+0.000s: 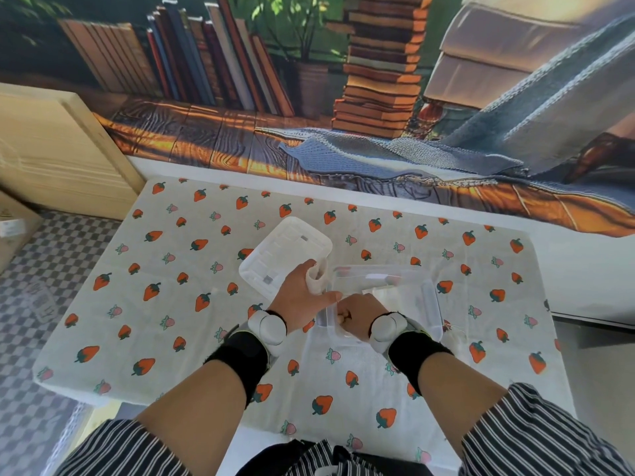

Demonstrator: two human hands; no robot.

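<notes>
A clear plastic box [427, 298] stands on the strawberry-print tablecloth [192, 304] just right of centre. Its white lid [281, 252] lies flat on the cloth to the box's left. My left hand [302, 293] holds a small rolled white cloth [316, 274] between fingers and thumb, over the lid's near corner and beside the box's left rim. My right hand [357, 312] is curled around the box's near left corner. Something pale lies inside the box; I cannot tell what it is.
The table ends at a white ledge under a wall hanging printed with books and a blanket [343, 97]. A wooden board [58, 149] and a cardboard box [13, 225] stand at the left beside the checkered floor [51, 269]. Both wrists carry white sensors on black bands.
</notes>
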